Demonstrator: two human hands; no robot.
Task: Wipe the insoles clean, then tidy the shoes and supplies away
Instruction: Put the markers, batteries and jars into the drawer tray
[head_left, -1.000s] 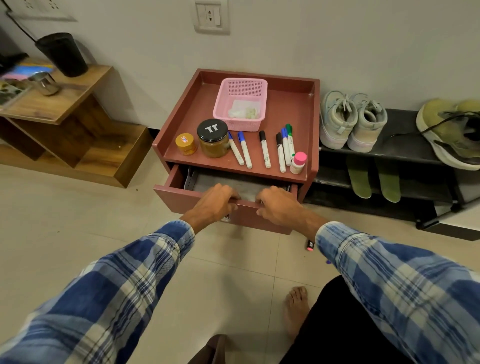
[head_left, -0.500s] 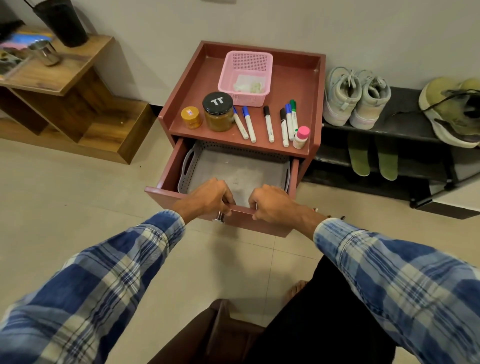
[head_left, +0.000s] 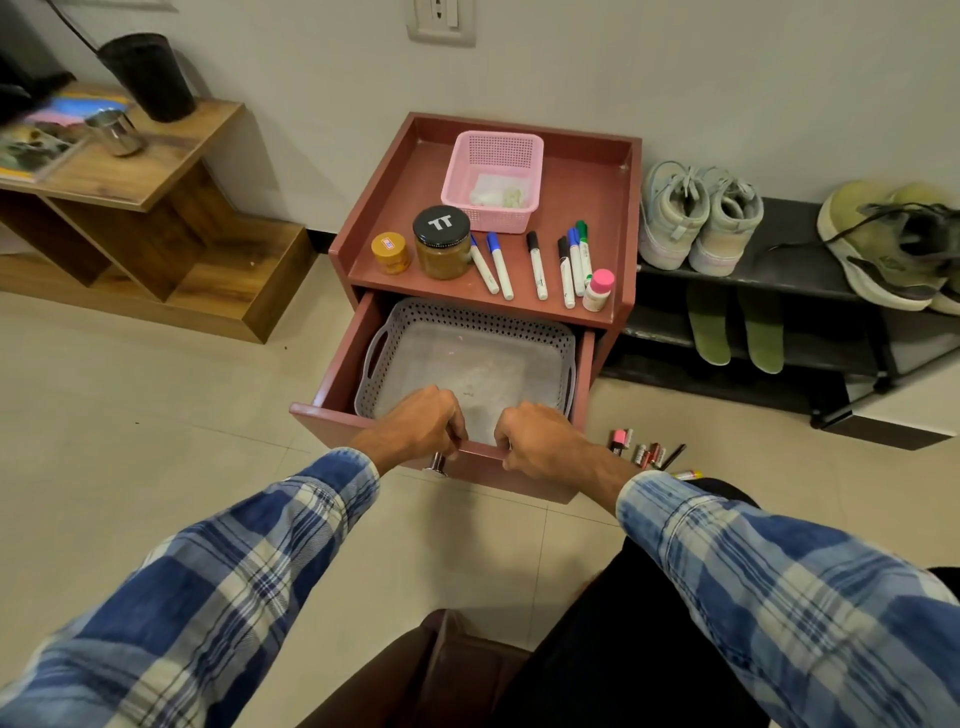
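My left hand (head_left: 423, 422) and my right hand (head_left: 540, 439) both grip the front edge of the red-brown drawer (head_left: 332, 384), which stands pulled far out of the small cabinet (head_left: 587, 208). A grey perforated tray (head_left: 467, 332) lies inside the drawer with nothing in it. On the cabinet top sit a pink basket (head_left: 493, 156) holding a crumpled wipe, a jar (head_left: 442, 249), a small yellow tin (head_left: 390, 253), several markers (head_left: 537, 265) and a pink-capped bottle (head_left: 598, 291). Two green insoles (head_left: 709, 327) lean on the shoe rack's lower shelf.
A black shoe rack (head_left: 795, 260) at the right carries pale grey sneakers (head_left: 696, 218) and olive sneakers (head_left: 893, 244). Small batteries and pens (head_left: 647, 454) lie on the floor by the drawer. A wooden stepped shelf (head_left: 156, 208) stands at the left.
Both hands have drawn the drawer outward, from barely open to far out, exposing the whole grey tray. The small items on the floor have come into view.
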